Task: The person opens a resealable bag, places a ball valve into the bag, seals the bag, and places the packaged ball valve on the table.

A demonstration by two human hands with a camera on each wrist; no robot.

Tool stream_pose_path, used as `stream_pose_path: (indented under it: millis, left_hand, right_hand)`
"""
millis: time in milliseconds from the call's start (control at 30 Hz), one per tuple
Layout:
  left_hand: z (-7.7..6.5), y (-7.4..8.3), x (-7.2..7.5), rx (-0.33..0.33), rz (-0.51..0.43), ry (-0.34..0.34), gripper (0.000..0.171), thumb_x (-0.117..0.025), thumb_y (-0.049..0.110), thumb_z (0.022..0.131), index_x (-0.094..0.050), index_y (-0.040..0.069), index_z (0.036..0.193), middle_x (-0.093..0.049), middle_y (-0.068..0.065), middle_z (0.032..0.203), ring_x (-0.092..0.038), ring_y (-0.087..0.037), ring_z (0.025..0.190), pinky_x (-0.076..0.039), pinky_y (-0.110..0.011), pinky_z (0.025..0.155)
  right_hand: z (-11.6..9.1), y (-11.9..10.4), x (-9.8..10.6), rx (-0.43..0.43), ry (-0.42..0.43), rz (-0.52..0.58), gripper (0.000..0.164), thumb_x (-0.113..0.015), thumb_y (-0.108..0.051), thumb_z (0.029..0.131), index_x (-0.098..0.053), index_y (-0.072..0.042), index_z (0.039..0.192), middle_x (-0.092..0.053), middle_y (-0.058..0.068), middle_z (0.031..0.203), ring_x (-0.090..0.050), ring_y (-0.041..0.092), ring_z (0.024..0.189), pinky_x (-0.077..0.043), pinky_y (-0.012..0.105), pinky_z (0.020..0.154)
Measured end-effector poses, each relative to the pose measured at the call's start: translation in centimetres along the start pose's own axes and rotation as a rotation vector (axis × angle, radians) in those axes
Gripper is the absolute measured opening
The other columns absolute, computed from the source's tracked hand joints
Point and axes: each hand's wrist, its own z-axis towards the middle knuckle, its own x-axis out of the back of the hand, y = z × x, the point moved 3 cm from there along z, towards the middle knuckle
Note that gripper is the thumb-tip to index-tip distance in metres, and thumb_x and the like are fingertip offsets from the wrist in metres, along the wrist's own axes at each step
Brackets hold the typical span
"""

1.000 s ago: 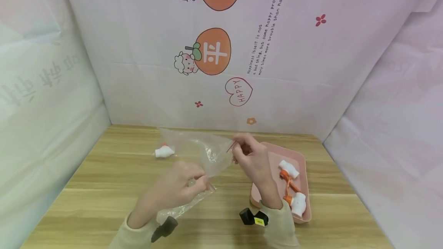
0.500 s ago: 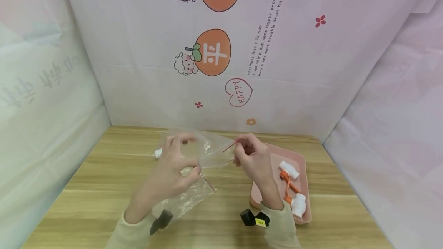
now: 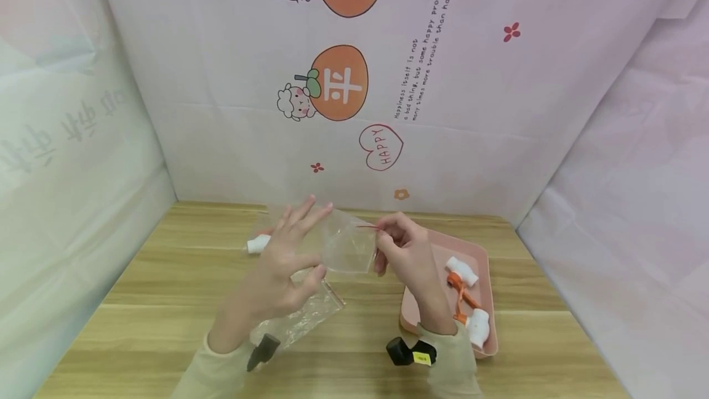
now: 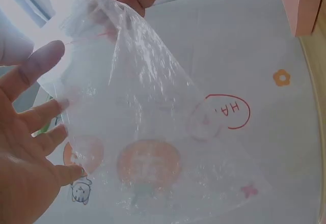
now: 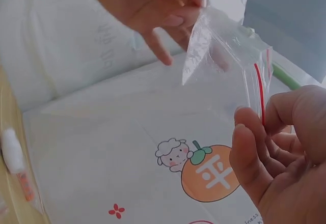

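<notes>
Head view, clear bag [image 3: 349,251]: raised over wooden table [image 3: 166,300], between hands, red-striped end to the right.
Left hand [image 3: 277,270]: thumb and forefinger pinching bag's near edge, other fingers spread.
Right hand [image 3: 407,257]: pinching red-striped end.
Second bag [image 3: 304,314]: lying on table, near side.
Pink tray [image 3: 476,254]: right, holding two white-and-orange valves [image 3: 479,328].
Loose valve [image 3: 258,244]: far left, partly hidden.
</notes>
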Motion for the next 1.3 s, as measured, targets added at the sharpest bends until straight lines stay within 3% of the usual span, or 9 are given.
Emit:
stream_pose_path:
  millis: [167, 233, 333, 467, 767, 967, 1100, 1200, 1300]
  left_hand:
    - [-0.1, -0.4, 0.0, 0.012, -0.029, 0.017, 0.025, -0.06, 0.034, 0.095, -0.062, 0.011, 0.084, -0.045, -0.02, 0.147, -0.03, -0.043, 0.145, -0.01, -0.067, 0.117]
    - [-0.3, -0.7, -0.3, 0.064, -0.008, -0.031, 0.054, -0.062, 0.056, 0.09, -0.056, 0.006, 0.11, -0.039, -0.018, 0.151, -0.03, -0.041, 0.145, -0.009, -0.065, 0.119]
    - [-0.7, -1.3, -1.0, 0.186, 0.036, -0.123, 0.107, -0.071, 0.07, 0.071, -0.027, 0.005, 0.144, -0.028, -0.015, 0.157, -0.03, -0.038, 0.145, -0.011, -0.06, 0.12]
    - [-1.1, -1.9, -1.8, 0.305, 0.105, -0.208, 0.149, -0.086, 0.067, 0.051, 0.003, 0.01, 0.156, -0.019, -0.014, 0.161, -0.027, -0.033, 0.147, -0.011, -0.057, 0.122]
    - [-0.9, -2.4, -2.4, 0.26, 0.229, -0.111, 0.151, -0.091, 0.058, 0.052, 0.005, 0.001, 0.154, -0.044, -0.018, 0.142, -0.043, -0.034, 0.121, -0.029, -0.057, 0.113]
    - [-0.6, -2.6, -2.4, 0.285, 0.134, -0.053, 0.141, -0.096, 0.041, 0.055, -0.004, -0.003, 0.153, -0.054, -0.012, 0.117, -0.049, -0.027, 0.107, -0.046, -0.044, 0.094]
    - [-0.8, -2.6, -2.6, 0.373, 0.055, -0.119, 0.144, -0.095, 0.043, 0.055, -0.001, 0.006, 0.156, -0.045, -0.016, 0.137, -0.048, -0.03, 0.122, -0.048, -0.047, 0.098]
    - [-0.9, -2.1, -3.1, 0.424, 0.023, -0.21, 0.153, -0.093, 0.053, 0.052, 0.012, 0.013, 0.156, -0.016, -0.021, 0.16, -0.029, -0.038, 0.143, -0.038, -0.058, 0.109]
    - [-0.9, -1.7, -3.4, 0.444, 0.016, -0.254, 0.161, -0.093, 0.057, 0.048, 0.02, 0.013, 0.154, -0.003, -0.019, 0.164, -0.017, -0.038, 0.149, -0.03, -0.062, 0.113]
  right_hand:
    - [-0.1, -0.3, -0.1, -0.073, -0.04, 0.071, 0.013, -0.052, 0.003, 0.093, -0.063, -0.002, 0.099, -0.06, 0.008, 0.058, -0.056, 0.021, 0.039, -0.05, 0.041, 0.04]
    - [-0.1, -0.4, -0.3, -0.078, -0.063, 0.1, 0.013, -0.052, 0.003, 0.093, -0.062, 0.0, 0.099, -0.06, 0.008, 0.059, -0.056, 0.021, 0.039, -0.05, 0.042, 0.04]
    - [-0.2, -0.5, -0.6, -0.065, -0.086, 0.118, 0.01, -0.054, 0.002, 0.093, -0.062, 0.001, 0.1, -0.06, 0.008, 0.059, -0.057, 0.018, 0.04, -0.051, 0.042, 0.04]
    - [-0.3, -0.6, -1.2, -0.023, -0.119, 0.115, 0.009, -0.055, 0.0, 0.095, -0.062, 0.0, 0.1, -0.061, 0.012, 0.06, -0.059, 0.017, 0.04, -0.052, 0.04, 0.04]
    - [-0.4, -0.6, -2.0, 0.043, -0.161, 0.15, 0.01, -0.054, 0.001, 0.096, -0.062, 0.003, 0.102, -0.061, 0.02, 0.061, -0.059, 0.017, 0.041, -0.051, 0.038, 0.04]
    - [-0.5, -0.8, -1.9, 0.052, -0.156, 0.129, 0.009, -0.055, -0.001, 0.097, -0.062, 0.004, 0.102, -0.059, 0.02, 0.061, -0.057, 0.015, 0.041, -0.051, 0.037, 0.04]
    - [-0.6, -0.8, -2.0, 0.062, -0.144, 0.11, 0.009, -0.056, 0.0, 0.096, -0.062, 0.005, 0.101, -0.06, 0.02, 0.062, -0.055, 0.011, 0.043, -0.051, 0.033, 0.04]
    - [-0.6, -0.8, -2.1, 0.065, -0.127, 0.092, 0.009, -0.056, 0.0, 0.096, -0.062, 0.005, 0.101, -0.062, 0.02, 0.063, -0.056, 0.009, 0.045, -0.051, 0.032, 0.042]
    - [-0.7, -0.8, -2.2, 0.064, -0.108, 0.075, 0.009, -0.056, 0.0, 0.096, -0.062, 0.004, 0.102, -0.064, 0.021, 0.065, -0.057, 0.007, 0.047, -0.053, 0.032, 0.044]
